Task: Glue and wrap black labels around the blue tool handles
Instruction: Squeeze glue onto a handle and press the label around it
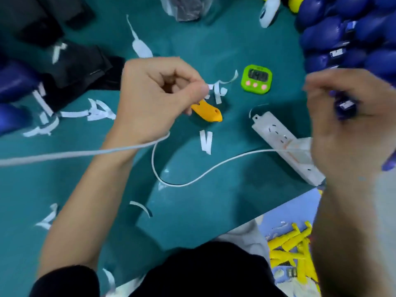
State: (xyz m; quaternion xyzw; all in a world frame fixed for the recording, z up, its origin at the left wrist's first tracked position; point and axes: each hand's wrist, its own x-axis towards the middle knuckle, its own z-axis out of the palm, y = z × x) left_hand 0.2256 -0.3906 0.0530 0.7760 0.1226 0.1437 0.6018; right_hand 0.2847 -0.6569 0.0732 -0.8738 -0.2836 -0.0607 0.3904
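**Backing strip off, label half-wrapped on a blue handle**

At centre frame, my left hand [158, 97] is curled closed, thumb and forefinger pinching a curl of white backing strip [218, 91] that trails out to the right of my thumb; the orange glue tool [206, 112] pokes out from under the same hand, though whether my lower fingers grip it or it merely lies on the green mat [203, 200] I cannot tell. At the right edge, blurred by motion, my right hand [347, 125] is closed around a blue tool handle [345, 108] with a black label [346, 105] showing on it between my fingers. More blue handles [342, 28], several already labelled, are heaped in the upper right corner; spent white strips litter the mat at left and centre. A green timer [256, 79] sits above a white power strip [287, 146], whose cord [192, 181] loops across the middle.

By my reading, the step in hand is peeling: the liner is off or nearly so, and the label is not yet pressed home. Next I should drop the strip clear of the work, then bring both hands together and smooth the label snugly around the handle, keeping its edges square.
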